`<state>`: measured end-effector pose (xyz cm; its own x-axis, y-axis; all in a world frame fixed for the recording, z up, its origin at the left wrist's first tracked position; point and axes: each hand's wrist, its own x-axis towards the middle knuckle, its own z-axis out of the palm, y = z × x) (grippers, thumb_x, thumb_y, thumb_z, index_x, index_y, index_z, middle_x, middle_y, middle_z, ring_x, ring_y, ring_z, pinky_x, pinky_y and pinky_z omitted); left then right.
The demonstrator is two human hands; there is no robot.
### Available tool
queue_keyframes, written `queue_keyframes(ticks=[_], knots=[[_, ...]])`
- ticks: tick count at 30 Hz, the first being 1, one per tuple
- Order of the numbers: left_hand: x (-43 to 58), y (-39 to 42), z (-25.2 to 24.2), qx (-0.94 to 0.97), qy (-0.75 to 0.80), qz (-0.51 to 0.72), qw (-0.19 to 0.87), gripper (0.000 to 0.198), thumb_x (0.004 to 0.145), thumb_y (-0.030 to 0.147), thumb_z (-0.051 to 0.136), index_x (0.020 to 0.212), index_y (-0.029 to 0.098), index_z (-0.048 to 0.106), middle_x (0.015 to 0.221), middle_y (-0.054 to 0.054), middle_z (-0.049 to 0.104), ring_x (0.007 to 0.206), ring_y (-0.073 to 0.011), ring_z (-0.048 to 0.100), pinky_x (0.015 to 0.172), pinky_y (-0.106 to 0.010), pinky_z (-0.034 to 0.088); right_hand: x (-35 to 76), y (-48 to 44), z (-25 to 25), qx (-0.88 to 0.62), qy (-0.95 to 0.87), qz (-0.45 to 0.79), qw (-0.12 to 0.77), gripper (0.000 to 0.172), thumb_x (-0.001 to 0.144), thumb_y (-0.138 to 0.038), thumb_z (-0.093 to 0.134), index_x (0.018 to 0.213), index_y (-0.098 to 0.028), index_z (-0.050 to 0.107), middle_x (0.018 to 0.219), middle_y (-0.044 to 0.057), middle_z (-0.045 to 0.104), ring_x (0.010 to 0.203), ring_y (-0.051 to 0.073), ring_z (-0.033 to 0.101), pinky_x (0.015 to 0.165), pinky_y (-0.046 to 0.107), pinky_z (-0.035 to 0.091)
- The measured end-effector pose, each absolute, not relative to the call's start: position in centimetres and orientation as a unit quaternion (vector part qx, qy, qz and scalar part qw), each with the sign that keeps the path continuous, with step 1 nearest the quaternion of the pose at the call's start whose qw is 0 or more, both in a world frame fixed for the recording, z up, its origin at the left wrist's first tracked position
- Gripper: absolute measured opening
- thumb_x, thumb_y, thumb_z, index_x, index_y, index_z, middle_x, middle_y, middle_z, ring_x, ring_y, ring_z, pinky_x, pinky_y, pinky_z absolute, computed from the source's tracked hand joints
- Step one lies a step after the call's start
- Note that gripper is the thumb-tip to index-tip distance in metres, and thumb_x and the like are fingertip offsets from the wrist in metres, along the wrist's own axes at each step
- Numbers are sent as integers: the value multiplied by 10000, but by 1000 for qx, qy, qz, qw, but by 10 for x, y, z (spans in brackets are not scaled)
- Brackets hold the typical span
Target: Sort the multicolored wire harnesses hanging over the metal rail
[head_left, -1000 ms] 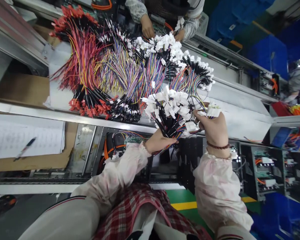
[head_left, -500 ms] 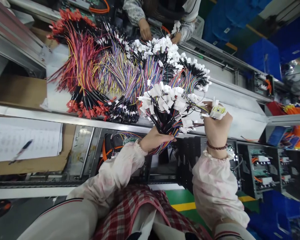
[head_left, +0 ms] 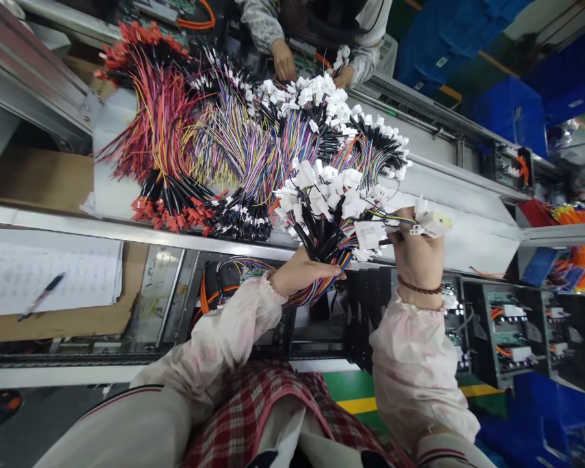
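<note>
My left hand (head_left: 299,273) is closed round a bundle of coloured wires (head_left: 326,214) whose ends carry black sleeves and white plastic connectors. My right hand (head_left: 416,250) is closed on a few white connectors (head_left: 431,221) at the right edge of that bundle, their thin wires still running back into it. Both hands hover over the front rail of the workbench.
Heaps of wire harnesses (head_left: 214,130) with red, black and white connectors lie on the white bench top (head_left: 468,221). Another person's hands (head_left: 285,62) work at the far side. A sheet of paper with a pen (head_left: 41,296) lies left. Circuit boards (head_left: 511,331) and blue crates (head_left: 517,107) stand at right.
My right hand has turned and pulled its connectors slightly to the right, away from the bundle. My left hand has kept the bundle almost still.
</note>
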<state>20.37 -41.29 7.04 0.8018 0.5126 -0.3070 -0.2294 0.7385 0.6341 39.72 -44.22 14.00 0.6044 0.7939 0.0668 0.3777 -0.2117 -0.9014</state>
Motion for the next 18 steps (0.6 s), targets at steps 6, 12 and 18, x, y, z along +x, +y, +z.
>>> queue_keyframes(ticks=[6,12,18], knots=[[200,-412,74,281,244,210,904,293,613,260,878,843,143,741,849,-63,746,726,-230,704,791,-345,566,382,-444,142,-694,-336,276,574,362,668,-446,784,749,-231,504,761,-19,542,655,102,460,524,216,353],[197,-411,72,260,257,217,905,296,605,241,891,832,136,733,842,-55,752,739,-232,722,797,-335,578,373,-448,151,-666,-309,319,599,432,595,-414,850,723,-242,475,695,-38,485,645,118,466,531,233,371],[200,-412,68,249,248,219,910,341,585,267,909,835,120,730,832,-73,745,738,-232,724,800,-352,590,372,-453,149,-637,-269,406,598,671,485,-599,917,723,-234,407,684,-63,368,627,96,404,536,215,362]])
